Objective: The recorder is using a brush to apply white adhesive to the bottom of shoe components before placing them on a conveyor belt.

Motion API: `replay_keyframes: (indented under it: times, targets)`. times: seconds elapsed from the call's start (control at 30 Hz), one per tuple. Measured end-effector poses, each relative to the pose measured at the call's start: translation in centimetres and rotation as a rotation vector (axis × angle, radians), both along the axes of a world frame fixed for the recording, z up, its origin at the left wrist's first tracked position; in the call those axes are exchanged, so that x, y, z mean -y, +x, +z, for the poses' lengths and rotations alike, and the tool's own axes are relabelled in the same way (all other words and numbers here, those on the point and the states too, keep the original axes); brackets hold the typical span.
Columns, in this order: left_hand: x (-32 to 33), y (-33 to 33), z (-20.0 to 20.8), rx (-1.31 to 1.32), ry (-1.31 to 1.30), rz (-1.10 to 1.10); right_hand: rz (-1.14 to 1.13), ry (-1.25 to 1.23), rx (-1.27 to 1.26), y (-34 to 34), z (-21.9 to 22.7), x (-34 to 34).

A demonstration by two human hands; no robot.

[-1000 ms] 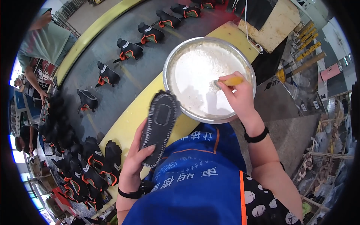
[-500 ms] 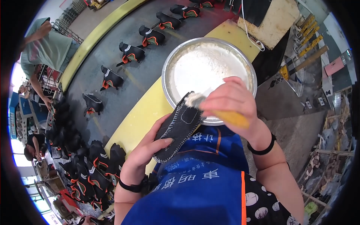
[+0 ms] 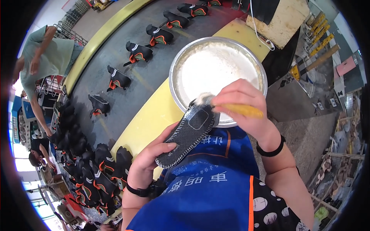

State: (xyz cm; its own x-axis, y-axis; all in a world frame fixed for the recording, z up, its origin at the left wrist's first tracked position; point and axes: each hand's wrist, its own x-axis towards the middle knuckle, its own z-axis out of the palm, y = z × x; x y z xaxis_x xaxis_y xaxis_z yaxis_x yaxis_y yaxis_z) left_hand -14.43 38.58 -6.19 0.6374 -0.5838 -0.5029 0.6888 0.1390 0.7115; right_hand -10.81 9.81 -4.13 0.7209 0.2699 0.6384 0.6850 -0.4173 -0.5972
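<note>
My left hand (image 3: 152, 153) grips a black shoe upper (image 3: 189, 133), its stitched underside facing up, fingers beneath and thumb on top near the lower end. White stitching runs round the sole edge, and a wet sheen shows near the far end. In my right hand (image 3: 246, 101) is a brush (image 3: 244, 111) with a yellow handle. Its whitish bristles touch the far end of the upper; motion blurs them a little. Just beyond both hands sits a round metal basin (image 3: 174, 90) holding white, creamy liquid (image 3: 212, 69).
A grey conveyor (image 3: 115, 100) with yellow edging carries a row of black-and-orange shoe uppers (image 3: 139, 52). More uppers are heaped (image 3: 88, 173) at left. A person in a green shirt (image 3: 50, 52) stands across the belt. A white cord (image 3: 254, 27) hangs behind the basin.
The brush has shifted to the tip of the far end of the shoe upper. My left hand tilts the upper slightly, showing more of its underside. The person across the belt has moved an arm.
</note>
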Motion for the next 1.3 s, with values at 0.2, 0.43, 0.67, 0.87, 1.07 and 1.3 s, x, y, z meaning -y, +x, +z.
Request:
replay_keyframes:
  times: [0.2, 0.43, 0.67, 0.87, 1.07, 1.3]
  targets:
    - [0.0, -0.4, -0.2, 0.015, -0.080, -0.002, -0.033, 0.074, -0.094, 0.2, -1.3, -0.4]
    - [0.4, -0.9, -1.0, 0.243, 0.067, 0.027, -0.148, 0.189, -0.076, -0.4, -1.4, -1.8]
    - [0.4, -1.7, -2.2, 0.455, 0.147, 0.136, -0.342, 0.130, -0.287, -1.6, -1.8, -2.4]
    - [0.7, -2.0, -3.2, 0.548, 0.163, 0.183, -0.279, 0.328, -0.247, -1.4, -1.9, -3.7]
    - [1.3, -2.0, -3.1, 0.430, 0.100, 0.328, -0.253, 0.236, -0.176, -3.4, -2.5, -4.7]
    - [0.5, -2.4, -3.9, 0.547, 0.164, 0.260, -0.208, 0.236, -0.403, -1.5, -1.9, -4.0]
